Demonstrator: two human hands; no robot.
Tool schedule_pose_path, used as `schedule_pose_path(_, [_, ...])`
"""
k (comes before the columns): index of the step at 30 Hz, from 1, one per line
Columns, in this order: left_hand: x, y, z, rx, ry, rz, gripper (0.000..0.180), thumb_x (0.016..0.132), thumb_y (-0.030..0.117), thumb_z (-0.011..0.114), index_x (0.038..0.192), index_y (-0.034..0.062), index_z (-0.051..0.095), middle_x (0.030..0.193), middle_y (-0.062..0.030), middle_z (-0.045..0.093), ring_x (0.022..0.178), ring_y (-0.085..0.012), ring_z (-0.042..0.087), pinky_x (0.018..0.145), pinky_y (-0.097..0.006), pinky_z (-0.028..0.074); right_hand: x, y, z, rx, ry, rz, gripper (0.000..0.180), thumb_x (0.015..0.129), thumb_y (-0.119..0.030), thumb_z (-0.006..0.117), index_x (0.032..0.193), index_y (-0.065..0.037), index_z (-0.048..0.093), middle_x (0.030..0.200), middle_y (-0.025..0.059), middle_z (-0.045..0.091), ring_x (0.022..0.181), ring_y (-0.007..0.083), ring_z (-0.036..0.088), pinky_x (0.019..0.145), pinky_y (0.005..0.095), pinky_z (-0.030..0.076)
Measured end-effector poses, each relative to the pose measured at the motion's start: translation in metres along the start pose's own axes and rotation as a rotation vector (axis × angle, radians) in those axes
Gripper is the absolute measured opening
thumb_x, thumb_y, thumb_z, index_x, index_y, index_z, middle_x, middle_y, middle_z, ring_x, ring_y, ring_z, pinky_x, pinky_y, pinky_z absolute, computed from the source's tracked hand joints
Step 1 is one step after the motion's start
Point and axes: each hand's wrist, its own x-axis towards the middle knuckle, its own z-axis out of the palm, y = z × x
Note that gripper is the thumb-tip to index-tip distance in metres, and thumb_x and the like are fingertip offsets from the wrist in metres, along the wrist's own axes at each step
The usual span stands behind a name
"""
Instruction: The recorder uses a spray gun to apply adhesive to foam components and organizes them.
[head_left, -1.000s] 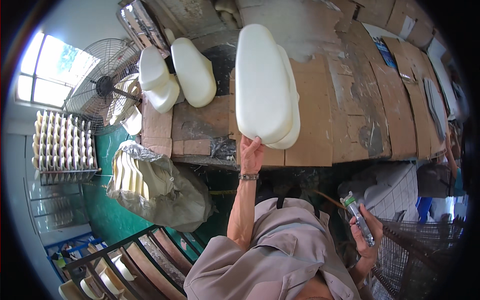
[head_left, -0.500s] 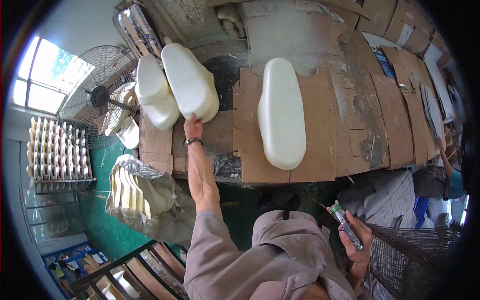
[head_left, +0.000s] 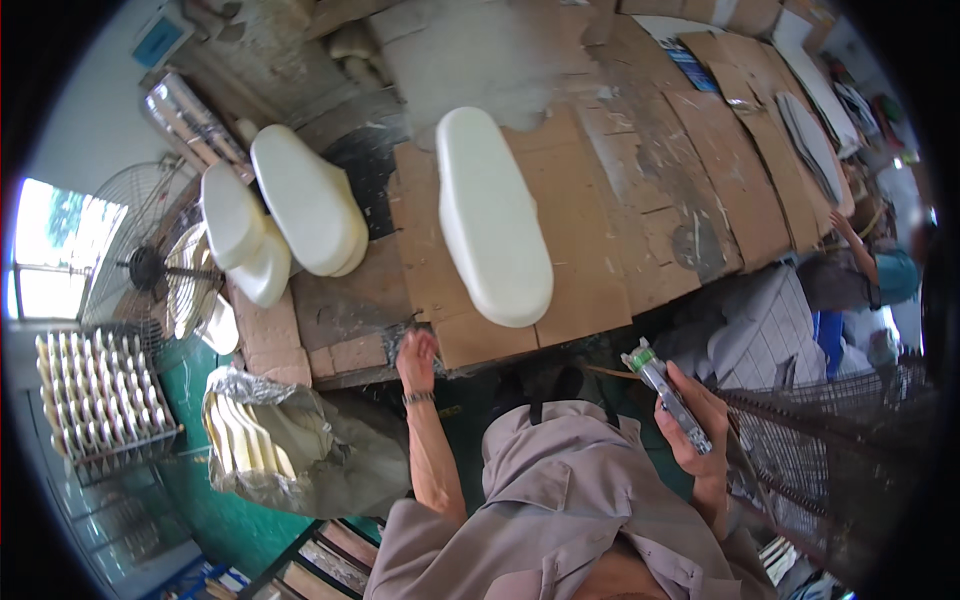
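Note:
A long white moulded piece (head_left: 495, 220), rounded at both ends and smooth like foam, lies on the cardboard-covered table (head_left: 590, 290) in front of me. My left hand (head_left: 417, 360) is at the table's front edge, left of this piece and apart from it. Its fingers are smeared by motion, and nothing shows in them. In my right hand (head_left: 695, 420) is a silver hand-held tool with a green band (head_left: 670, 395), held beside my body, right of the table. Farther left on the table, similar pale pieces (head_left: 305, 200) sit stacked, with another stack (head_left: 240, 230) beside them.
At the left stand a large wire-cage fan (head_left: 140, 265) and a rack of pale curved parts (head_left: 105, 390). A grey plastic bag (head_left: 350, 450) holding curved pale pieces is below the table's left end. Dark wire mesh (head_left: 800, 440) is at my right, with another person (head_left: 870, 275) beyond.
My left hand has let go of the stacked pale pieces and drawn back to the table's front edge. My view has turned. My right hand still holds the silver tool.

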Motion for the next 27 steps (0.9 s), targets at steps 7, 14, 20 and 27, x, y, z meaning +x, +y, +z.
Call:
schedule_pose_path(7, [-0.120,-0.114,-0.082,0.509,0.273,-0.422,0.020,0.096,0.013,0.064,0.114,0.0045,0.065,0.091,-0.0088,0.071,0.074,-0.0195,0.070,0.065,-0.036,0.061,-0.009,0.003,-0.018,0.014,0.026,-0.039,0.045,0.086,-0.004,0.069,0.128,0.010,0.060,0.092,0.0161,0.069,0.077,0.0204,0.068,0.072,0.0291,0.053])
schedule_pose_path(14, [-0.174,-0.147,-0.142,0.639,0.520,-0.649,0.026,0.091,-0.007,0.049,0.111,-0.0008,0.063,0.090,-0.0103,0.068,0.075,-0.0249,0.069,0.069,-0.041,0.061,-0.028,0.010,-0.041,-0.050,0.125,-0.133,0.055,0.077,0.007,0.070,0.130,0.007,0.060,0.087,0.0157,0.066,0.073,0.0235,0.065,0.067,0.0298,0.052])
schedule_pose_path(20, [-0.157,-0.134,-0.115,0.682,0.404,-0.584,0.021,0.094,0.006,0.058,0.114,0.0020,0.064,0.094,-0.0082,0.071,0.077,-0.0218,0.070,0.070,-0.040,0.062,-0.053,0.015,-0.055,0.010,0.064,-0.032,0.046,0.083,-0.005,0.070,0.125,0.011,0.061,0.090,0.0185,0.068,0.073,0.0234,0.066,0.071,0.0312,0.053])
schedule_pose_path(27, [-0.123,-0.120,-0.047,0.695,0.279,-0.467,0.032,0.095,0.015,0.065,0.124,0.0013,0.062,0.100,-0.0109,0.072,0.083,-0.0210,0.071,0.075,-0.037,0.061,-0.073,0.024,-0.065,0.070,0.022,-0.011,0.045,0.083,-0.008,0.071,0.122,0.012,0.063,0.092,0.0190,0.069,0.076,0.0238,0.068,0.072,0.0315,0.053])
